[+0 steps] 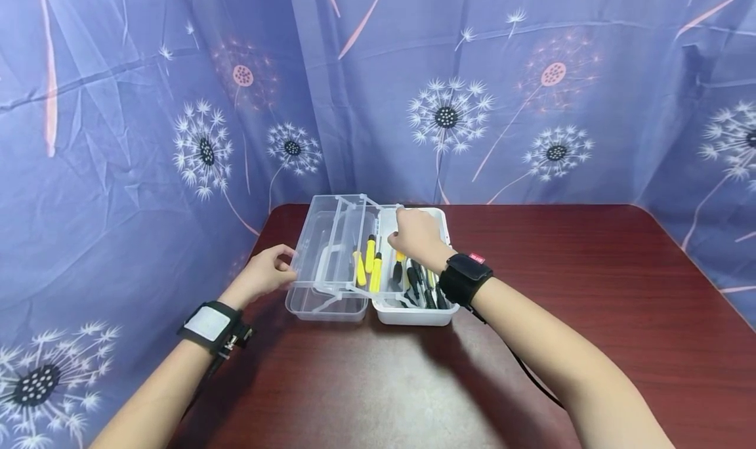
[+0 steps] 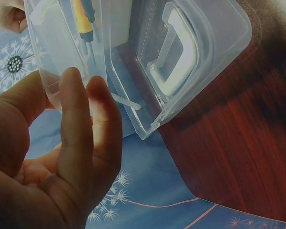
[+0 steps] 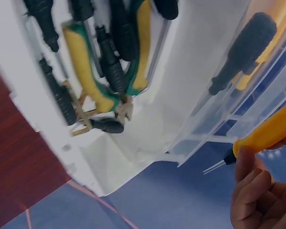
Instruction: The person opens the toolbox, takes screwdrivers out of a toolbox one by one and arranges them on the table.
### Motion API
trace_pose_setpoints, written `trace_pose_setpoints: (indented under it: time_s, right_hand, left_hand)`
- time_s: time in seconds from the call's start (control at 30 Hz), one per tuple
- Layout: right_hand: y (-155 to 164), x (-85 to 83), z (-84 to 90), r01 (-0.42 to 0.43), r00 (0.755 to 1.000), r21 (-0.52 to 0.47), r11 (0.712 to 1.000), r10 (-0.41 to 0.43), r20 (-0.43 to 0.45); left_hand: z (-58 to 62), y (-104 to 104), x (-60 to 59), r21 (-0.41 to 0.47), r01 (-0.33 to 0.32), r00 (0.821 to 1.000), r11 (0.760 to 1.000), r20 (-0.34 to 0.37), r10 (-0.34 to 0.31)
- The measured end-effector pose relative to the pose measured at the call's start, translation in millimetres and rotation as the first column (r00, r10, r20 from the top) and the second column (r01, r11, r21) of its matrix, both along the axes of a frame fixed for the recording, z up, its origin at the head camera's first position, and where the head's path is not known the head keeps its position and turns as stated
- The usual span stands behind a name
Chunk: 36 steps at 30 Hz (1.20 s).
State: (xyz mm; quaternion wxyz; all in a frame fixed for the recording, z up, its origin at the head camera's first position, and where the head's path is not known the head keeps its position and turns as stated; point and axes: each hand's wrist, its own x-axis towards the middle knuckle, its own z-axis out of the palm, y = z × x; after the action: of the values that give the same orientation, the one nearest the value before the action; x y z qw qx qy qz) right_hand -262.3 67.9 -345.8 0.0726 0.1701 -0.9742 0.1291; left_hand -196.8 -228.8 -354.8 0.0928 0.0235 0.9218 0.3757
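A white toolbox [image 1: 413,314] stands open on the dark red table, its clear lid [image 1: 321,239] with a handle [image 2: 176,52] folded out to the left. A clear tray [image 1: 363,265] carrying yellow-handled screwdrivers [image 1: 370,255] sits raised over the box. My left hand [image 1: 266,275] grips the tray's left end [image 2: 50,90] between thumb and fingers. My right hand [image 1: 416,232] hovers over the box's far side and pinches a yellow-handled screwdriver [image 3: 271,133]. Pliers with yellow-green grips [image 3: 93,76] and black-handled tools [image 3: 117,43] lie inside the box.
A blue dandelion-print curtain [image 1: 531,94] closes off the back and both sides. The red-brown table [image 1: 590,291] spreads out to the right and toward me. Its left edge [image 2: 181,162] runs just beside the lid.
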Motion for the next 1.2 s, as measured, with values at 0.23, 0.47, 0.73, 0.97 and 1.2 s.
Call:
trace_pose_setpoints:
  time_s: [0.23, 0.47, 0.73, 0.97, 1.2]
  right_hand:
    - [17.9, 0.9, -0.1, 0.041, 0.999, -0.007, 0.999, -0.041, -0.005]
    - [36.2, 1.5, -0.8, 0.100, 0.995, -0.034, 0.994, -0.100, 0.005]
    - [56.0, 0.2, -7.7, 0.149, 0.989, -0.046, 0.988, -0.149, 0.007]
    - [67.9, -1.3, -12.5, 0.180, 0.984, -0.050, 0.982, -0.180, 0.002]
    - [83.4, 1.2, -18.1, 0.194, 0.980, -0.083, 0.977, -0.197, -0.023]
  left_hand:
    - [-0.6, 0.4, 0.8, 0.007, 0.006, 1.000, 1.000, -0.003, -0.006]
    - [-1.2, 1.3, 0.7, 0.009, 0.003, 1.000, 1.000, -0.008, -0.003]
    - [-2.1, 1.2, 1.8, 0.020, 0.003, 1.000, 1.000, -0.005, -0.003]
    - [-3.3, 1.4, 0.8, 0.025, -0.003, 1.000, 1.000, -0.001, 0.003]
    - [-4.2, 2.2, 0.6, 0.025, -0.004, 1.000, 1.000, -0.004, 0.004]
